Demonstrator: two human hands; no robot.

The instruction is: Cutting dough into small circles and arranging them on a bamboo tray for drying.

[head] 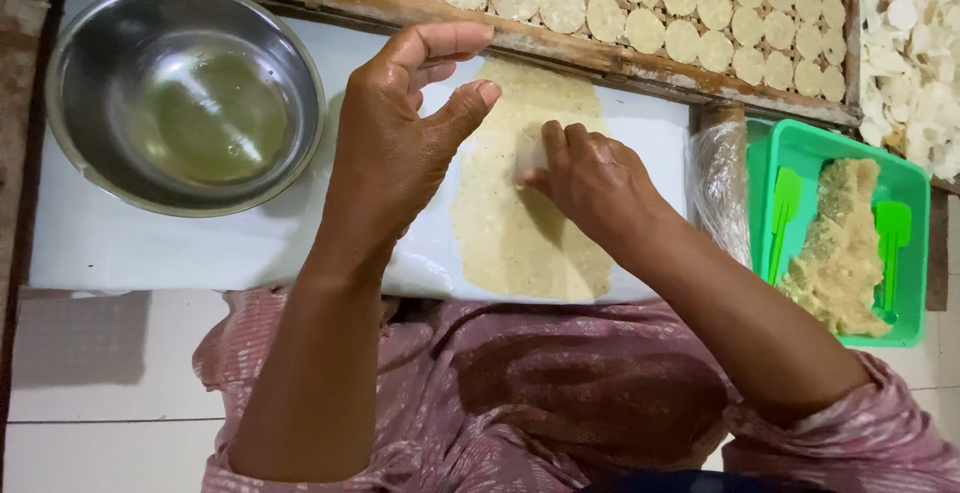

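Dough sheet: pale yellow-beige, rolled thin and flat, elongated oval running from the near edge of the white board toward its far edge. Surface grainy w/ fine dark specks; edges uneven, not trimmed. It lies approx. centre-right on the board, right of the steel bowl.

Right hand: on the sheet's upper middle, fingers curled together and pressed down on a small pale object, prob. a round cutter; only a sliver shows, exact kind can't be told.

Left hand: raised above the sheet's left edge, fingers apart and bent, thumb out toward the sheet, holding nothing. Contact w/ sheet not visible.

Around the sheet:
- Steel bowl, left of sheet, on the board; holds a clear yellowish liquid.
- Wooden tray, just beyond the sheet's far end; packed w/ rows of small round pale discs.
- Plastic-wrapped rolling pin, right of sheet at the board's edge.
- Green plastic tub, further right; holds a lump of the same grainy dough and two green spatulas.

Person wears a pink patterned garment; sits at the sheet's near end.
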